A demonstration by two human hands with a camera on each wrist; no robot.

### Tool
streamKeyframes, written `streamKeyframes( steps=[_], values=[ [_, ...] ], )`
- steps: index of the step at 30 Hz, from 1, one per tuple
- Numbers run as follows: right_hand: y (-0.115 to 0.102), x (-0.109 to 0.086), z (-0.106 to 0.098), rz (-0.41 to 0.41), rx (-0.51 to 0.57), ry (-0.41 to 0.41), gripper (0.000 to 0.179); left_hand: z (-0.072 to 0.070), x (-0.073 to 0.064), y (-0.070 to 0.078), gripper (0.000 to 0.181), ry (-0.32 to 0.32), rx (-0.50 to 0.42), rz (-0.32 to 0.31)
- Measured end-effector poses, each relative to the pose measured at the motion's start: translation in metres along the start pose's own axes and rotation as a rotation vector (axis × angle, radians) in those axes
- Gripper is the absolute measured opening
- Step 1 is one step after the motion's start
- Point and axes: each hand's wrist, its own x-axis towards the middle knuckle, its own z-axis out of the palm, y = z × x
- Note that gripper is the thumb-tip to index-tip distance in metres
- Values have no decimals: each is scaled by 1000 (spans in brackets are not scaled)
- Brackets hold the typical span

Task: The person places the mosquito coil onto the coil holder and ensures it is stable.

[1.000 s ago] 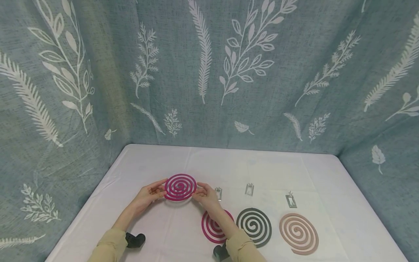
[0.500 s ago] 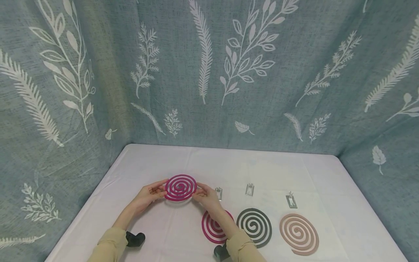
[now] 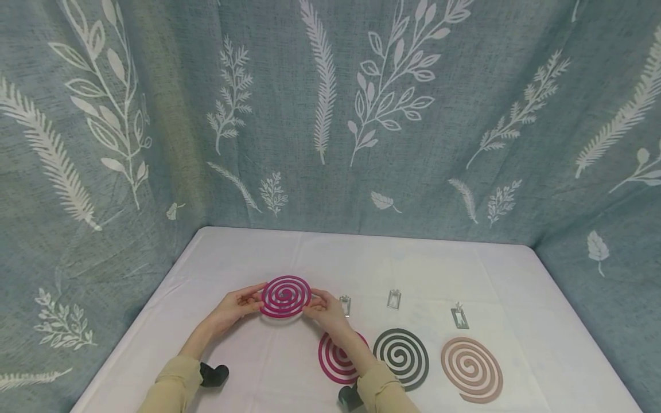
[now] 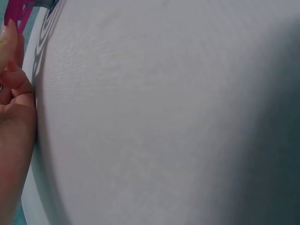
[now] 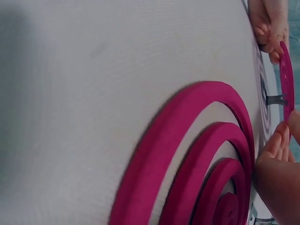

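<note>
A magenta mosquito coil [image 3: 286, 295] is held level a little above the white table, left of centre in the head view. My left hand [image 3: 232, 310] pinches its left rim between thumb and fingers. From the opposite side, my right hand [image 3: 327, 314] pinches the right rim. Under the coil, a small grey metal stand [image 5: 276, 100] shows in the right wrist view, reaching its underside. Only a corner of the held coil [image 4: 16, 13] appears in the left wrist view. Another magenta coil [image 5: 159, 154] lies flat on the table, partly hidden beneath my right forearm in the head view.
To the right lie a dark green coil [image 3: 400, 354] and a tan coil [image 3: 469, 362]. Behind the coils are small metal stands: one near my right hand, a middle stand [image 3: 389, 299] and a right stand [image 3: 461, 326]. A patterned curtain [image 3: 289, 115] surrounds the table.
</note>
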Motion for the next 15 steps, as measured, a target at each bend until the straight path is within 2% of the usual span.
streamKeyframes(
  steps=[8, 15],
  values=[
    [2, 1, 0, 9, -68, 14, 57, 0, 1, -1, 62, -2, 20, -11],
    [2, 2, -1, 9, -57, -3, 58, -1, 1, -2, 61, -7, 30, -19]
  ],
)
